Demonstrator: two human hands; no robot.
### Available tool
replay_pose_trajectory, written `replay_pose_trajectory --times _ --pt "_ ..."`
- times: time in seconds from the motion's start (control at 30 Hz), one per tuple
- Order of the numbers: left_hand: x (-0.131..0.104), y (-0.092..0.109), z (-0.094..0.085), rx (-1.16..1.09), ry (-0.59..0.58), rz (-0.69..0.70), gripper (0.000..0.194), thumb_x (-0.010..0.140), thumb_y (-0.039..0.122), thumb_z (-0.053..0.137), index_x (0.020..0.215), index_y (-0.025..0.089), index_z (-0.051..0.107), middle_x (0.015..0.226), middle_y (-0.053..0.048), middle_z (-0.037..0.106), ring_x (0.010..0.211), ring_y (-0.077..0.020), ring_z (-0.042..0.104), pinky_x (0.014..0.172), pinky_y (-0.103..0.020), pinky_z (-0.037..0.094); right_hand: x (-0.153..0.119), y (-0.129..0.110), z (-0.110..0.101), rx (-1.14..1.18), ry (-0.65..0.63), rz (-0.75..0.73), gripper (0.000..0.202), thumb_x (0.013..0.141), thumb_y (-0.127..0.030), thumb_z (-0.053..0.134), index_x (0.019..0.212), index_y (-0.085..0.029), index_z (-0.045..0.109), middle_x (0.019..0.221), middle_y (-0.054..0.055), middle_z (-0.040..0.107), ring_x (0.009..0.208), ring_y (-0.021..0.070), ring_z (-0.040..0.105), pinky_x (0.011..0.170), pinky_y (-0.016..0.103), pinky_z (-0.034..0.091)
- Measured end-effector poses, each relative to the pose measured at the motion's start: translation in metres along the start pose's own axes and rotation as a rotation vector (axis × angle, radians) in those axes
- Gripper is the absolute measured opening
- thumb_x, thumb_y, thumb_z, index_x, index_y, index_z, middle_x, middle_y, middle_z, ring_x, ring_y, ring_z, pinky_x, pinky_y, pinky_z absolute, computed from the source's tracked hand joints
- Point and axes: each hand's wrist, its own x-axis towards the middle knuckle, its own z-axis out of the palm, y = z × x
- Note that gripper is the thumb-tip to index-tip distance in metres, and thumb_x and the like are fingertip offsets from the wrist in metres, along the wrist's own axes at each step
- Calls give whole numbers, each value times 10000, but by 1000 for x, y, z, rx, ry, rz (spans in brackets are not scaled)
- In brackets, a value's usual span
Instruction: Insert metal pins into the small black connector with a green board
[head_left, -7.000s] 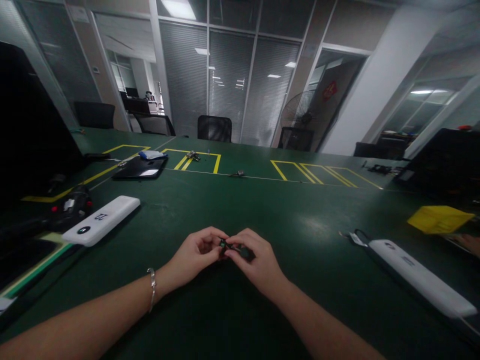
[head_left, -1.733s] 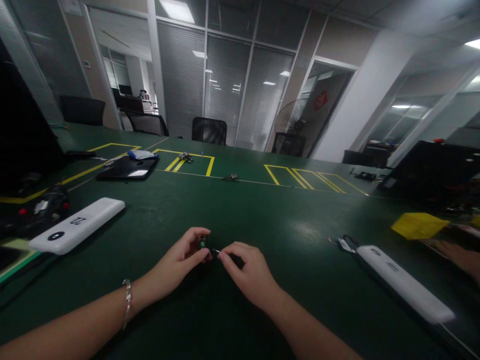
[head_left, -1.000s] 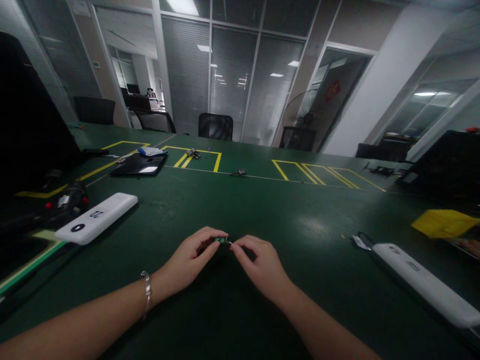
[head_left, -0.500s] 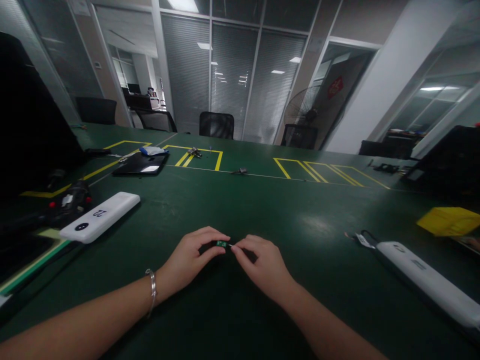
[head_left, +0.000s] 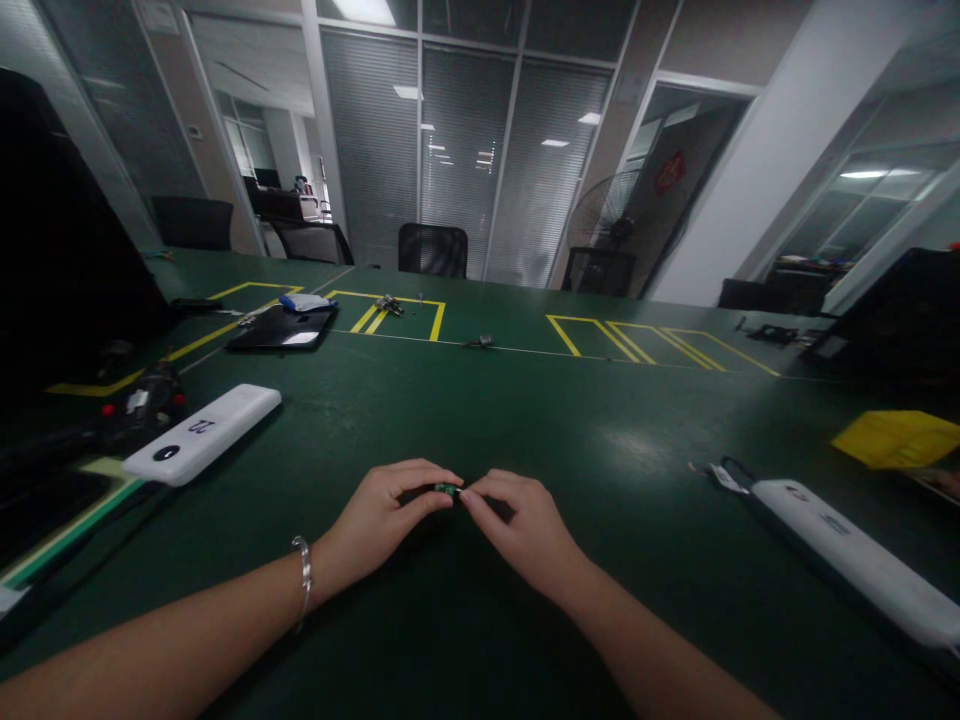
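Note:
Between the thumb and fingers of my left hand (head_left: 394,500) is a small green circuit board (head_left: 447,489), its narrow side toward me. My right hand (head_left: 517,510) comes at it from the right, thumb and fingertip pinched together at the board's right end. A tiny pale piece shows at that pinch, too small to name. Both hands are closed and their fingertips nearly meet, just above the dark green table (head_left: 450,410). A silver bracelet (head_left: 302,580) circles my left wrist.
White power banks or similar long cases stand left (head_left: 202,435) and right (head_left: 847,550), the right one with a cable. A yellow object (head_left: 896,439) lies far right. A black tablet-like slab (head_left: 281,328), small metal parts (head_left: 389,305) and a dark small part (head_left: 480,342) lie farther back.
The circuit board has tilted slightly between my fingers, so less of its face shows. My hands have drawn a touch closer together.

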Motion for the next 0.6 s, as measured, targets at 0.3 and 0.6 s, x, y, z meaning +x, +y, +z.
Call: replay_pose_trajectory --times 0.3,0.6 --pt "3 -8 -1 -204 -22 -184 170 880 200 578 1050 187 581 922 -13 668 831 -166 634 748 -293 506 1 4 -3 57 56 67 229 942 -299 510 877 -212 712 797 15 668 733 160 612 658 271 437" --pt "5 -13 -11 88 -224 -32 152 924 244 558 1035 238 662 1003 -11 648 968 -189 590 866 -327 452 2 6 -3 77 81 73 223 944 -295 509 907 -213 713 841 20 689 771 167 632 683 283 465"
